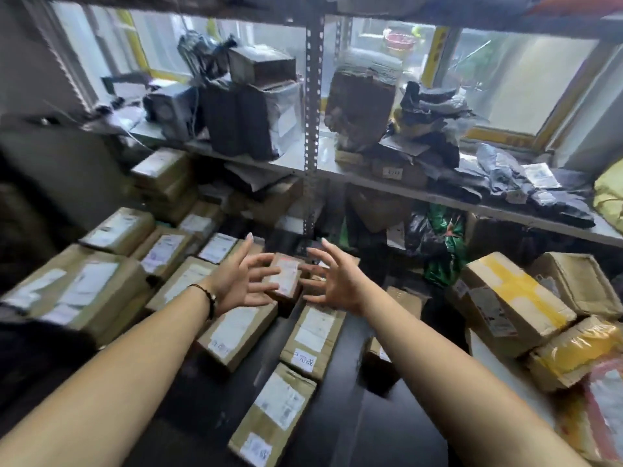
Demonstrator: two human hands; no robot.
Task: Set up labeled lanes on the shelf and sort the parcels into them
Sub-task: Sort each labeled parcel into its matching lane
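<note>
2 hands, both spread wide w/ fingers apart, holding nothing: L hand (241, 281) and R hand (332, 281) flank 1 small parcel (283, 278), which sits below the upright post (313, 96), just left of its line and nearer the camera. Motion blur, so can't tell if any fingertip touches it. L wrist has 1 dark bracelet (210, 299). Left of the post, low down: approx 10 brown cartons (236, 328) w/ white labels, lying flat in rows, some stacked. Right of the post, low down: 2 bigger cartons, 1 of them a yellow-taped carton (512, 298), plus 1 yellow-wrapped parcel (573, 360) and 1 pink-red bag (606, 409) at the frame edge. The shelf board (293, 156) runs both sides of the post. On it, left of the post: 2 tall dark pkgs (242, 119) side by side w/ 1 box (261, 64) on top, and 1 grey pkg (172, 109) further left. On it, right of the post: 1 torn carton (360, 102) w/ a white stack (374, 64) on top, then a loose heap of dark poly mailers (435, 129), count unclear, and 1 yellow bag (610, 197) at the far end. Under the board, right of the post: 1 green-black bag (445, 247). All pkgs are closed, contents hidden.
</note>
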